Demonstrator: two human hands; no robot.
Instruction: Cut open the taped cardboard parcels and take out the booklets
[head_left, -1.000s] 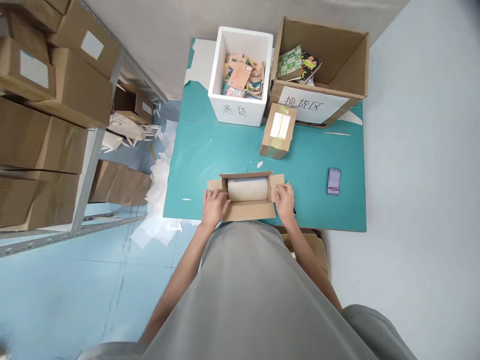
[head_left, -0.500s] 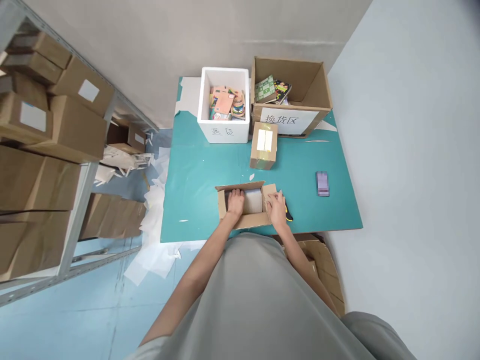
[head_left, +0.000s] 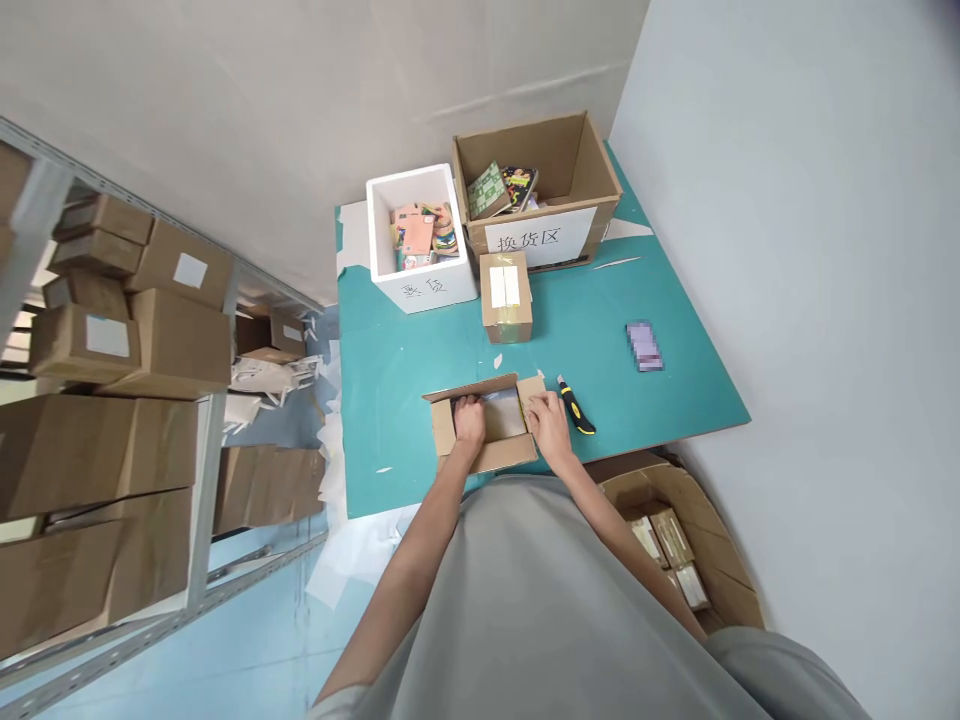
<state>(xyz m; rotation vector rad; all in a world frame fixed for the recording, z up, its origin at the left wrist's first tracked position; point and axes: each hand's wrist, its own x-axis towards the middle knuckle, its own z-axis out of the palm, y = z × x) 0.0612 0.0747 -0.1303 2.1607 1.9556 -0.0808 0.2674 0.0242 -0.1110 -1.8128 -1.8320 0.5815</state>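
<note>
An open small cardboard box (head_left: 506, 453) lies at the front edge of the green table (head_left: 390, 400), its flaps spread. My left hand (head_left: 470, 420) reaches into the left part of the box, fingers curled down; what they may hold is hidden. A pale flat item (head_left: 504, 414) shows inside, to the right of that hand. My right hand (head_left: 549, 425) pinches the box's right flap (head_left: 531, 388) between closed fingers. Just right of it lies a black and yellow utility knife (head_left: 576, 405).
Behind stand a taped carton (head_left: 507, 300), a white foam box (head_left: 427, 290) with colourful items and a large cardboard box (head_left: 547, 235) with books. A phone (head_left: 644, 346) lies right. Shelves (head_left: 202, 480) with cartons stand left; a bin box (head_left: 720, 560) sits below right.
The view has turned, so the table appears rotated and more of the box below right shows. My hands stay at the small box; the knife beside my right hand is now fully visible.
</note>
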